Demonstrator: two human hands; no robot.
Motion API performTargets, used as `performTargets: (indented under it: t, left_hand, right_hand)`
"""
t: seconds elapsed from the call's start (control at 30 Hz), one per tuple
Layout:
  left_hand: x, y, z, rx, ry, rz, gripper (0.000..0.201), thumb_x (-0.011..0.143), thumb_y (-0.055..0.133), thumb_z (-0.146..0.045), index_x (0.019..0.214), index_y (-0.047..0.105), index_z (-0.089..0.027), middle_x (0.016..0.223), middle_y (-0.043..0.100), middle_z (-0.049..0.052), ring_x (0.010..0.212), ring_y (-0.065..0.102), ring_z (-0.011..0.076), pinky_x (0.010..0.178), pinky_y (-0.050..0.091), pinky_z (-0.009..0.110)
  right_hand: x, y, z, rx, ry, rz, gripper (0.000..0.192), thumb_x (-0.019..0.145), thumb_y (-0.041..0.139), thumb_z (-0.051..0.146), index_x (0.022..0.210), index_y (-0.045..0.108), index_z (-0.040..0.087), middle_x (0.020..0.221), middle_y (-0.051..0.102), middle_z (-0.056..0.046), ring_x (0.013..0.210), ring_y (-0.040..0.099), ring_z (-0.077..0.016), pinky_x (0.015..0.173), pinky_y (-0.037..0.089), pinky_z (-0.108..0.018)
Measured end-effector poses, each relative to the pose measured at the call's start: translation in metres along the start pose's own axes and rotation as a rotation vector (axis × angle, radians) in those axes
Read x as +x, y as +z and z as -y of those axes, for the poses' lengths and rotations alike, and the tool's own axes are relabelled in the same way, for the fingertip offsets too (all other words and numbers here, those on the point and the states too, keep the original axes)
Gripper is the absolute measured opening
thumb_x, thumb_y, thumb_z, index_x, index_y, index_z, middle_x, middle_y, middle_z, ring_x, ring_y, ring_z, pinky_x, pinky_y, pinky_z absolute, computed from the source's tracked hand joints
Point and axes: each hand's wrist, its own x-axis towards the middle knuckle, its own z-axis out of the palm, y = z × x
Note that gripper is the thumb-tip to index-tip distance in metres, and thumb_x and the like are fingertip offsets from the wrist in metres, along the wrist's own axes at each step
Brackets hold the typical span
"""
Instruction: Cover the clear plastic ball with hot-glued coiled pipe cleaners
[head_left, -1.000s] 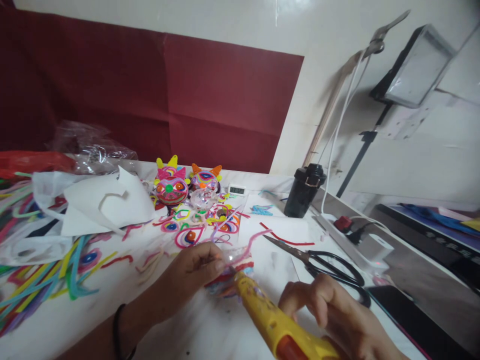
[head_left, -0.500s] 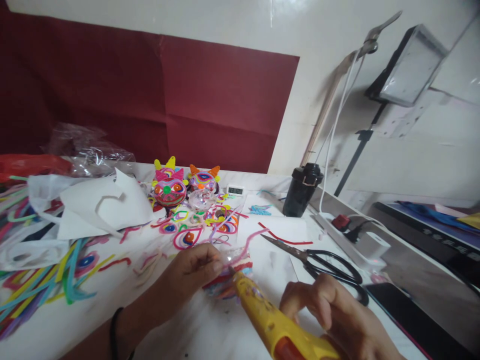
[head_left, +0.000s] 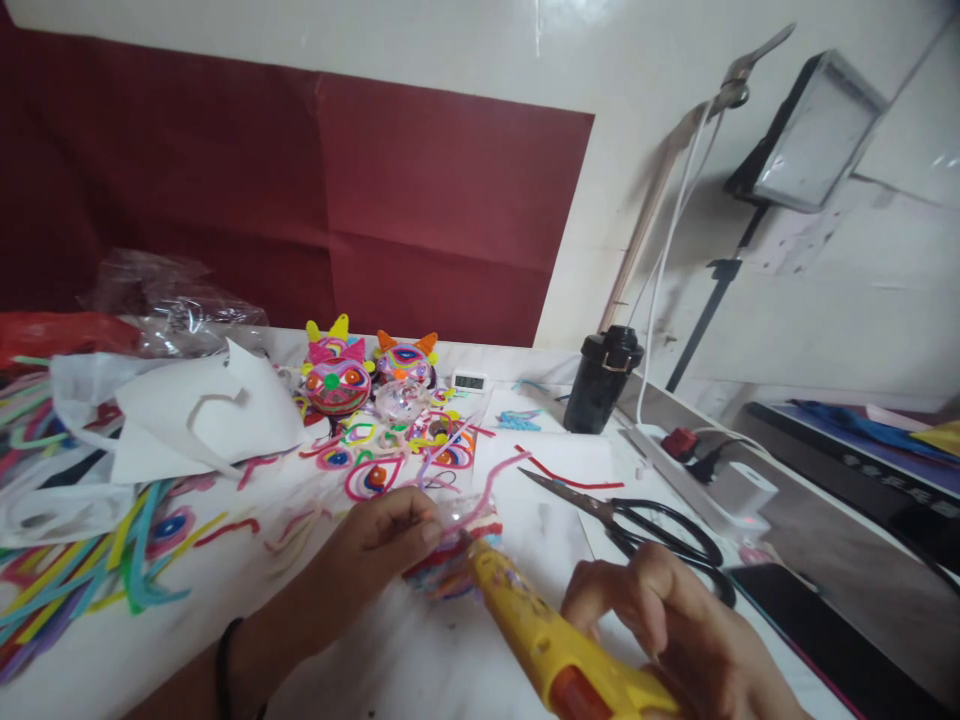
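Gluing step in hand, by the look of it. Right hand [head_left: 679, 640] is gripping the yellow hot-glue gun [head_left: 559, 645], fingers clenched round its body near the lower edge of the view, nozzle angling up and away toward the left hand. The nozzle tip is sitting right at the workpiece; whether it is touching cannot be told.

Left hand [head_left: 382, 535] is pinching the pipe-cleaner piece [head_left: 454, 560] against the worktop [head_left: 390, 660], fingers closed on its near-left edge, thumb side hidden. The piece is lying just beyond the fingertips: a small bundle of red, white, blue and pink coils, with a pink pipe-cleaner strand [head_left: 495, 480] rising from it and curving away to the right. Detail of the coils is blurred.

Judgement: the next move calls for a steady nozzle and fingers kept clear of the hot tip, which is very near them.

Right of the gun, black-handled scissors [head_left: 637, 520] are lying open on white paper. Farther off, beyond the left fingers, loose coiled shapes [head_left: 375, 470], then two finished pipe-cleaner faces [head_left: 337, 380] with ears. Far left, a heap of loose pipe cleaners [head_left: 67, 560].
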Motion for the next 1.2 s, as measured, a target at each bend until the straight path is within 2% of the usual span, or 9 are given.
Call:
performTargets:
  t: [0.1, 0.23, 0.3, 0.47, 0.6, 0.7, 0.87, 1.0, 1.2]
  left_hand:
    - [0.0, 0.0, 0.0, 0.007, 0.012, -0.009, 0.032, 0.083, 0.052, -0.048, 0.069, 0.047, -0.02, 0.062, 0.038, -0.006, 0.059, 0.033, 0.0124, 0.055, 0.027, 0.026]
    - [0.0, 0.0, 0.0, 0.001, 0.013, -0.01, 0.031, 0.082, 0.053, -0.047, 0.068, 0.048, -0.02, 0.062, 0.039, -0.006, 0.059, 0.033, 0.0121, 0.055, 0.026, 0.026]
    - [0.001, 0.0, 0.0, -0.002, 0.01, -0.013, 0.031, 0.081, 0.054, -0.047, 0.068, 0.049, -0.019, 0.062, 0.04, -0.006, 0.059, 0.033, 0.0121, 0.055, 0.027, 0.026]
    - [0.001, 0.0, 0.002, 0.004, 0.007, -0.025, 0.032, 0.082, 0.054, -0.047, 0.068, 0.048, -0.02, 0.062, 0.037, -0.006, 0.058, 0.032, 0.0119, 0.054, 0.026, 0.026]
    - [0.002, -0.002, 0.002, 0.027, 0.012, -0.02, 0.031, 0.083, 0.054, -0.047, 0.068, 0.046, -0.02, 0.063, 0.036, -0.006, 0.059, 0.031, 0.012, 0.054, 0.026, 0.026]
    - [0.002, -0.003, 0.002, 0.065, 0.008, -0.024, 0.032, 0.082, 0.054, -0.048, 0.068, 0.047, -0.02, 0.064, 0.038, -0.005, 0.061, 0.033, 0.0126, 0.055, 0.027, 0.026]
    - [0.001, -0.004, 0.005, 0.097, 0.009, -0.007, 0.032, 0.084, 0.052, -0.049, 0.069, 0.048, -0.02, 0.064, 0.039, -0.005, 0.06, 0.034, 0.0124, 0.054, 0.027, 0.026]
    - [0.0, -0.004, 0.006, 0.103, -0.006, -0.011, 0.032, 0.085, 0.052, -0.048, 0.07, 0.049, -0.02, 0.064, 0.038, -0.006, 0.059, 0.033, 0.0121, 0.054, 0.026, 0.025]
    - [0.0, -0.003, 0.005, 0.109, -0.015, -0.024, 0.034, 0.084, 0.052, -0.05, 0.067, 0.046, -0.02, 0.063, 0.037, -0.006, 0.059, 0.032, 0.0122, 0.053, 0.026, 0.025]
  right_hand:
    - [0.002, -0.009, -0.006, -0.004, -0.048, 0.044, 0.038, 0.075, 0.076, 0.028, 0.081, 0.038, 0.025, 0.085, 0.061, -0.004, 0.08, 0.058, -0.0176, 0.052, 0.034, -0.02]
    - [0.006, -0.02, -0.014, -0.037, -0.152, 0.139, 0.038, 0.072, 0.076, 0.021, 0.084, 0.04, 0.025, 0.084, 0.062, -0.004, 0.078, 0.058, -0.0196, 0.06, 0.04, -0.026]
    - [0.005, -0.018, -0.014, -0.061, -0.129, 0.122, 0.039, 0.072, 0.077, 0.018, 0.083, 0.041, 0.026, 0.084, 0.063, -0.004, 0.077, 0.058, -0.0192, 0.064, 0.041, -0.028]
    - [0.002, -0.005, -0.004, 0.019, -0.016, -0.081, 0.04, 0.074, 0.077, 0.022, 0.082, 0.038, 0.026, 0.085, 0.063, 0.0, 0.066, 0.052, -0.0129, 0.06, 0.038, -0.024]
    - [0.006, -0.011, 0.0, 0.102, 0.031, 0.018, 0.042, 0.072, 0.08, 0.023, 0.081, 0.039, 0.025, 0.086, 0.066, 0.0, 0.074, 0.054, -0.0142, 0.065, 0.039, -0.024]
    - [0.01, -0.017, -0.001, 0.217, 0.024, 0.075, 0.042, 0.073, 0.08, 0.027, 0.083, 0.039, 0.025, 0.086, 0.067, -0.001, 0.072, 0.057, -0.0142, 0.062, 0.04, -0.023]
    - [0.015, -0.016, -0.001, 0.22, 0.027, 0.042, 0.041, 0.075, 0.078, 0.025, 0.08, 0.037, 0.024, 0.078, 0.069, 0.0, 0.063, 0.058, -0.0123, 0.056, 0.04, -0.021]
    - [0.018, -0.017, 0.0, 0.204, 0.037, 0.046, 0.047, 0.07, 0.081, 0.031, 0.079, 0.036, 0.024, 0.077, 0.069, 0.001, 0.057, 0.055, -0.0105, 0.054, 0.039, -0.021]
    - [0.021, -0.023, -0.003, 0.232, 0.02, 0.06, 0.052, 0.067, 0.084, 0.033, 0.079, 0.035, 0.025, 0.076, 0.069, 0.0, 0.059, 0.058, -0.012, 0.051, 0.042, -0.02]
